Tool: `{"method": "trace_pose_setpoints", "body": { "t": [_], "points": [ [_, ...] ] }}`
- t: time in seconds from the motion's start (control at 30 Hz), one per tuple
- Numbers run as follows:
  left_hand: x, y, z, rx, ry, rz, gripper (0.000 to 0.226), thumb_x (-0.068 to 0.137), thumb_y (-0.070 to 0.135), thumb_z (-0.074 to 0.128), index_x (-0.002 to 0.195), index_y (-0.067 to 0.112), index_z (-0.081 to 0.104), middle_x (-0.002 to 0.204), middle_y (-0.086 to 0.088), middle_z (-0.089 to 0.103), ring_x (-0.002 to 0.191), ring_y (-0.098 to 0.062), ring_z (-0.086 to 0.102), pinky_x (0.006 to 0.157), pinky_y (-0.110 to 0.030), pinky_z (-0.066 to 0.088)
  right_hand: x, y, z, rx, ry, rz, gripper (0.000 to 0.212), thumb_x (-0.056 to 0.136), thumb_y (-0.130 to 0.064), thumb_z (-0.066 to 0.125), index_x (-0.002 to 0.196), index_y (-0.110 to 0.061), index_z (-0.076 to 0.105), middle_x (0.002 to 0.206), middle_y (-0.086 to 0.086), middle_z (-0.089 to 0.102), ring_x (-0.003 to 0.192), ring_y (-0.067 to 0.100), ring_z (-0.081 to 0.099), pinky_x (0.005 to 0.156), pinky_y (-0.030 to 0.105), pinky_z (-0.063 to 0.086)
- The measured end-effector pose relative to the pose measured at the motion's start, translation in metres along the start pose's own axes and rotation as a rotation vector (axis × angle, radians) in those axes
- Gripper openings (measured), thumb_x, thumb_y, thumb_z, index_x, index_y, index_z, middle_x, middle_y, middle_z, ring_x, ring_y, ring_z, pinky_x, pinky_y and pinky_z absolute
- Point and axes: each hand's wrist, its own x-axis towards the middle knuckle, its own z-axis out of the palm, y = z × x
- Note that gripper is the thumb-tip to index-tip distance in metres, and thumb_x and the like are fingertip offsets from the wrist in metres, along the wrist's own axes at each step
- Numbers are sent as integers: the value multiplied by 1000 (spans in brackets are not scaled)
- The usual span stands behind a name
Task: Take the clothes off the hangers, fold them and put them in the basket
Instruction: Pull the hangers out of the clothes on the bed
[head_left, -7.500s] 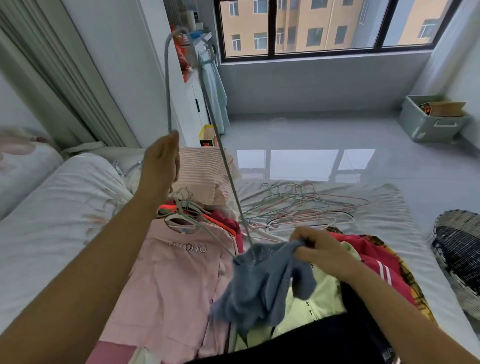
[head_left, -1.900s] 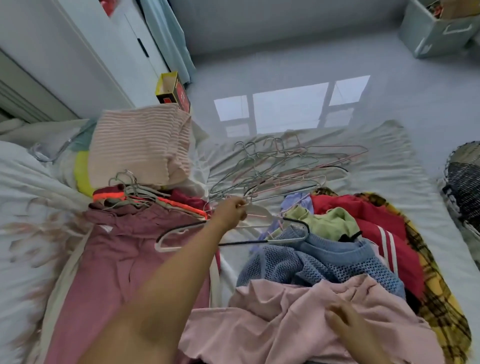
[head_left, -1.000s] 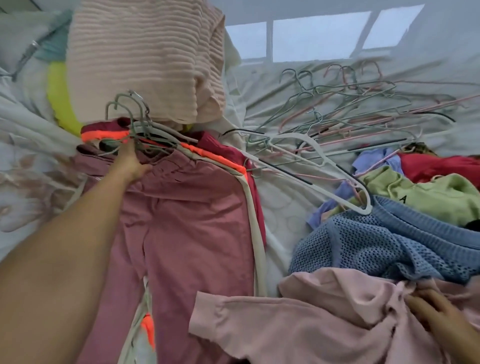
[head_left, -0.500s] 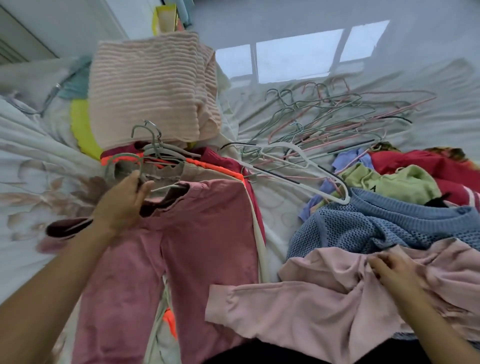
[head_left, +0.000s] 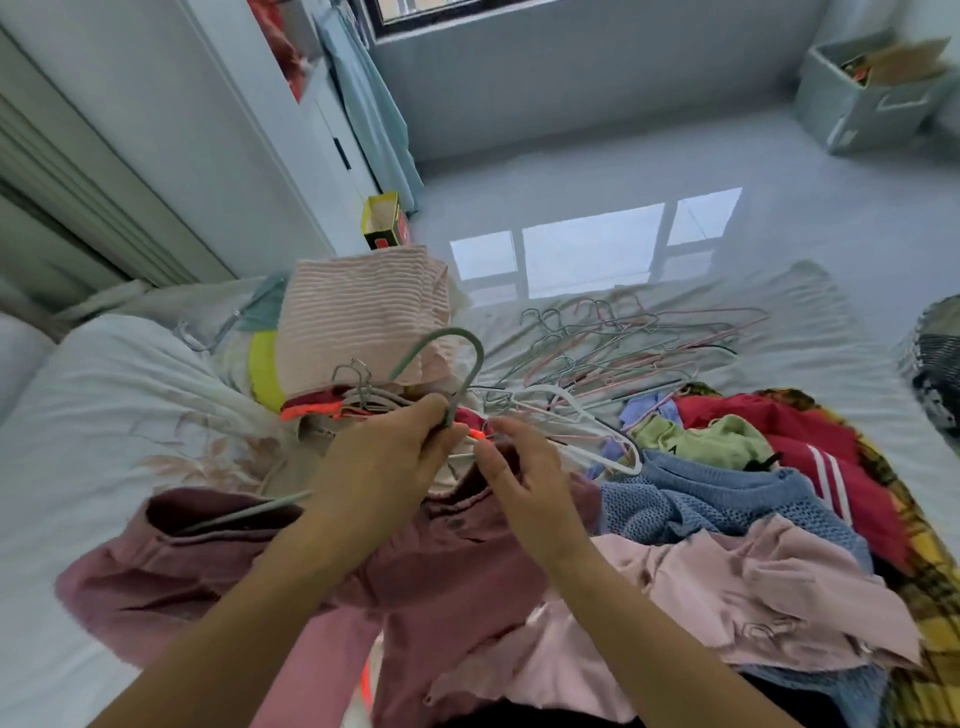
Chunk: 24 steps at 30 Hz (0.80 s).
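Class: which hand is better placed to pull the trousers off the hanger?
Probably right. The right hand pinches the trousers at the waistband; the left hand grips the hanger below its hook, steadying it.

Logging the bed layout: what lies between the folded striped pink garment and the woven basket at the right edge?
In the head view, a loose heap of empty hangers lies there on the white bedsheet.
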Motion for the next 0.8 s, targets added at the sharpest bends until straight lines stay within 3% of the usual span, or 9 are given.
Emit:
{"method": "trace_pose_setpoints", "body": {
  "t": [0.1, 0.2, 0.33, 0.53, 0.6, 0.7, 0.77, 0.8],
  "points": [
    [-4, 22, -16, -39, 47, -23, 48, 79, 61, 22, 74, 19, 44, 58, 1, 52, 60, -30, 57, 52, -35, 41, -6, -8, -23, 29, -20, -55, 21, 86, -55, 40, 93, -42, 55, 88, -14, 62, 90, 10, 57, 88, 43, 44],
    [-8, 32, -35, -38, 104, -75, 46, 76, 63, 19, 76, 23, 41, 63, -3, 56, 66, -31, 58, 56, -38, 45, -12, -5, -49, -81, -64, -76, 27, 87, -34, 40, 98, -22, 61, 86, 1, 65, 84, 19, 58, 81, 44, 46],
    [-15, 51, -48, 12, 135, -57, 41, 77, 62, 17, 74, 26, 36, 58, 0, 49, 60, -30, 55, 53, -36, 43, -14, -12, -68, -210, -111, -52, 40, 89, -42, 35, 104, -17, 62, 92, 5, 67, 90, 25, 61, 80, 39, 46],
    [-26, 59, -55, 25, 181, -91, 41, 81, 56, 23, 75, 19, 39, 50, 5, 44, 49, -22, 45, 46, -29, 29, 11, -14, -110, -397, -148, 124, 25, 99, -23, 42, 111, -12, 61, 108, 15, 65, 103, 32, 57, 76, 35, 39],
    [-34, 61, -58, 20, 216, -143, 31, 92, 43, 41, 75, 17, 40, 50, 9, 39, 48, -20, 40, 46, -27, 27, 19, -12, -119, -383, -149, 151, 26, 98, -21, 43, 112, -11, 62, 109, 16, 65, 103, 32, 58, 78, 35, 41],
    [-42, 62, -60, 14, 259, -272, 25, 96, 25, 48, 74, 15, 40, 50, 3, 42, 52, -26, 44, 49, -32, 29, 28, -14, -133, -273, -152, 241, 23, 96, -15, 46, 105, -7, 66, 100, 17, 65, 93, 32, 60, 81, 40, 48],
    [-47, 59, -62, -5, 287, -338, 31, 95, 21, 48, 67, 19, 36, 51, -1, 44, 53, -27, 45, 49, -33, 28, 28, -17, -139, -97, -154, 356, 19, 95, -11, 47, 89, -8, 65, 84, 18, 61, 75, 31, 60, 73, 46, 54],
    [-48, 57, -63, -27, 307, -363, 34, 94, 20, 49, 64, 20, 34, 51, -3, 45, 52, -26, 45, 49, -31, 28, 26, -18, -142, -25, -161, 412, 20, 95, -10, 46, 84, -11, 63, 78, 16, 59, 66, 28, 59, 65, 41, 55]
  ]
}}
